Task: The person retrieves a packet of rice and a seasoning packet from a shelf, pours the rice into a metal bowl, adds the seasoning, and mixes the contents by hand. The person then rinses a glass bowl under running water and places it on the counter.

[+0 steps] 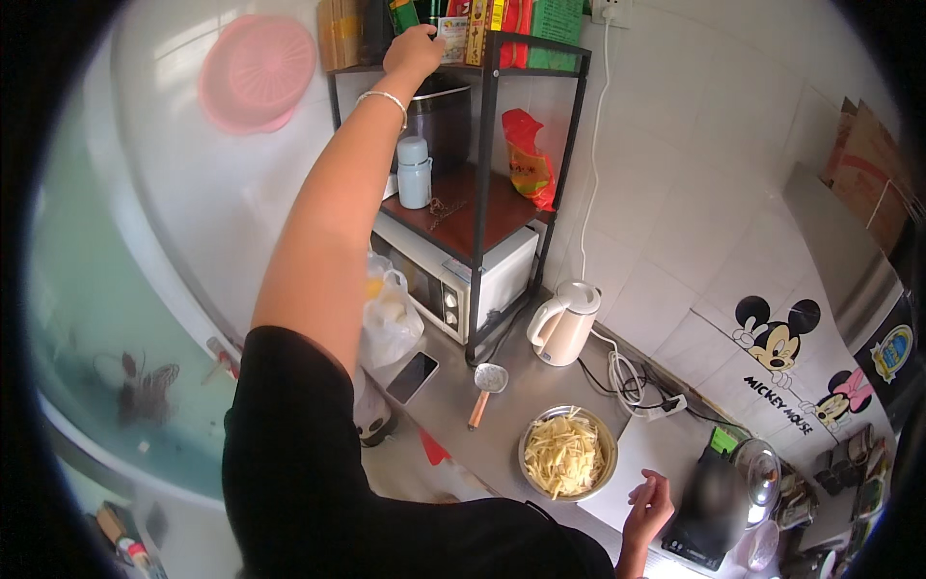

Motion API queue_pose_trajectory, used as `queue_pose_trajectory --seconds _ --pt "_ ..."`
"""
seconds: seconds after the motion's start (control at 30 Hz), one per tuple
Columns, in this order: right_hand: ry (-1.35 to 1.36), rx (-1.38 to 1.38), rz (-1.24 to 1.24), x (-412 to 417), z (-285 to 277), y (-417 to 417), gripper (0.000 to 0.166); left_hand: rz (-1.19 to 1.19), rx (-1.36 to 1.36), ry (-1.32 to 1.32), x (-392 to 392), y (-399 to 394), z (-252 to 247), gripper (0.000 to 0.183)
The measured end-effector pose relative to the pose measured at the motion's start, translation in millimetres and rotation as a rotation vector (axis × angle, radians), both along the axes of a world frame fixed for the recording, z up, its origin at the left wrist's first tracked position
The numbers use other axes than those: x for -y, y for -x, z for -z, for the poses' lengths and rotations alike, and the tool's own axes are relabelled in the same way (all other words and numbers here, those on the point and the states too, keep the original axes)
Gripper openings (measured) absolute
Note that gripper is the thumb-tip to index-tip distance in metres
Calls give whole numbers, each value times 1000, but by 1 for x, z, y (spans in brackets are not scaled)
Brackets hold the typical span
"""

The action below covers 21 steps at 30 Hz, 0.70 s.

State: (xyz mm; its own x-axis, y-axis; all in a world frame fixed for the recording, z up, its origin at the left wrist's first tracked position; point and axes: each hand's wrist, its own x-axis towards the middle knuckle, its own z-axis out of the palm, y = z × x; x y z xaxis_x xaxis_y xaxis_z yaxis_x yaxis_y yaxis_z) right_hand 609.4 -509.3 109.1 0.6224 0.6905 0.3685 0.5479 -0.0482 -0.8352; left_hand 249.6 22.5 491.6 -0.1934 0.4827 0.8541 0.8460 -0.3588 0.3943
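Observation:
My left hand (416,51) reaches up to the top shelf of a black metal rack, among green packaging (404,14) and a small white printed packet (453,40). Its fingers are bent; whether they grip anything cannot be told. My right hand (649,503) hangs low at the right with loosely curled fingers and nothing in it. To its left, a round metal bowl (613,463) holds a heap of pale yellow, thin-cut strips (566,452). Left of the bowl lies a wide scoop with a wooden handle (477,409).
A cream electric kettle (568,326) stands by the wall near cables and a power strip (667,407). The rack holds a light-blue flask (414,177) above a microwave (499,286). A smartphone (412,378) lies near a plastic bag (391,326). A black cooker (698,514) is at right.

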Motion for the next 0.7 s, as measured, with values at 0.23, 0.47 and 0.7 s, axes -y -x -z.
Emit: queue_pose_trajectory --seconds 0.23,0.47,0.7 --pt "41 53 -17 -30 -4 63 18 78 40 159 -25 -5 -8 30" --pt "33 38 -11 -33 -10 90 18 215 202 42 -37 -3 -6 21" --pt "23 -3 -33 -34 -8 106 20 283 365 -469 -9 15 -23 23"
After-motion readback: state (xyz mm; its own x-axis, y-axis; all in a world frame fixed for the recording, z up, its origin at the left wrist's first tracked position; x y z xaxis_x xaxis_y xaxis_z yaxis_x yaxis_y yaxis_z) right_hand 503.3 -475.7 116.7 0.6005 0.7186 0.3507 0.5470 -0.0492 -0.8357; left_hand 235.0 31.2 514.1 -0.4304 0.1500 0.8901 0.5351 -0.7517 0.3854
